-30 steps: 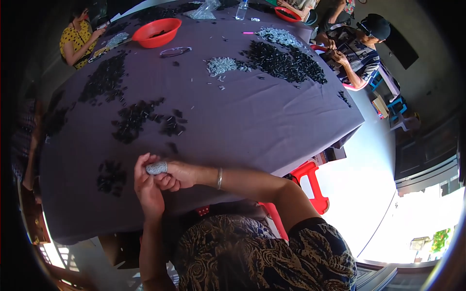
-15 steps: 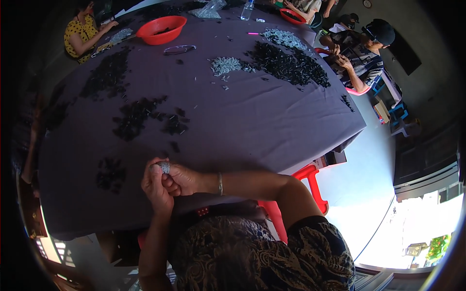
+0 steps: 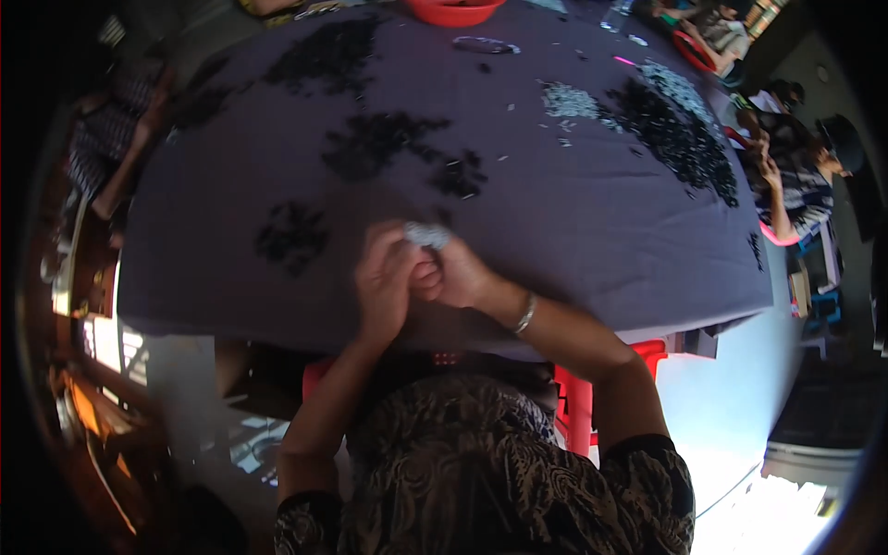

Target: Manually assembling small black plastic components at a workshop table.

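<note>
My left hand (image 3: 381, 277) and my right hand (image 3: 462, 277) meet above the near side of the table, fingers curled together. Between them, at the top of the grip, shows a small silvery-grey bundle (image 3: 426, 235). Motion smears it, and its kind is unclear. A bracelet circles my right wrist. Just left of my hands lies a small cluster of dark pieces (image 3: 292, 238). Beyond them are a larger dark group (image 3: 379, 143) and a smaller dark patch (image 3: 459, 174) on the cloth.
A purple-grey cloth (image 3: 573, 250) covers the table. Farther off lie a big dark pile (image 3: 671, 134), pale short pieces (image 3: 569, 100), a pair of glasses (image 3: 486, 45) and a red basin (image 3: 455, 11). People sit along both sides. A red chair (image 3: 575, 412) stands by my right side.
The view has swung to the left, so the table and its piles appear farther right and higher. My hands stay together around the silvery-grey bundle.
</note>
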Tool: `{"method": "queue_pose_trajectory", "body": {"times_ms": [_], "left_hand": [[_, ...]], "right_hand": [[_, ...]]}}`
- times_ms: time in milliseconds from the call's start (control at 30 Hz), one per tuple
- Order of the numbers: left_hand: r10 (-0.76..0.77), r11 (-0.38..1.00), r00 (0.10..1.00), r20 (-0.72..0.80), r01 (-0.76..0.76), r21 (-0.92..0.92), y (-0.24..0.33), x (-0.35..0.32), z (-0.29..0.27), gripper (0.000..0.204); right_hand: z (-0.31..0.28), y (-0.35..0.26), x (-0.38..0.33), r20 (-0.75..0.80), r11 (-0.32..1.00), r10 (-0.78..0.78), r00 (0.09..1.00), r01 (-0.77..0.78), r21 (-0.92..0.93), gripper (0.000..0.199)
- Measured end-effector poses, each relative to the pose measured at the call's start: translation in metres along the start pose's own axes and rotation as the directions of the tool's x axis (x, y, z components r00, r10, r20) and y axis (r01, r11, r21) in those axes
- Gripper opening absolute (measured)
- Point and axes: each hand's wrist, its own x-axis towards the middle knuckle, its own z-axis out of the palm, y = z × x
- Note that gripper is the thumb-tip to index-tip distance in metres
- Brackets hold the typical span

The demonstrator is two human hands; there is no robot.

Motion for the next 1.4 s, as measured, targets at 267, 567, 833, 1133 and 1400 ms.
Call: {"method": "queue_pose_trajectory", "body": {"times_ms": [267,567,833,1133,1400], "left_hand": [[0.137,0.980,0.990,-0.040,-0.130,0.151,0.004,0.016,-0.029,0.012],[0.357,0.420,0.930,-0.090,-0.074,0.904,0.031,0.026,-0.132,0.015],[0.298,0.074,0.911,0.285,-0.320,0.944,0.024,0.032,-0.107,0.057],[0.174,-0.093,0.963,0.205,-0.192,0.977,-0.013,0.077,-0.140,0.020],[0.199,-0.048,0.969,0.145,-0.138,0.989,-0.011,0.073,-0.146,0.013]], "right_hand": [[0.007,-0.010,-0.001,-0.103,0.962,-0.068,0.992,0.038,-0.270,0.047],[0.001,-0.011,0.003,-0.034,0.868,-0.337,0.941,0.297,-0.399,0.012],[0.010,-0.012,0.002,-0.111,0.841,-0.359,0.927,0.270,-0.469,0.029],[0.006,-0.010,0.000,-0.112,0.852,-0.337,0.935,0.251,-0.460,0.023],[-0.002,-0.012,0.000,-0.052,0.875,-0.300,0.952,0.253,-0.413,0.004]]}}
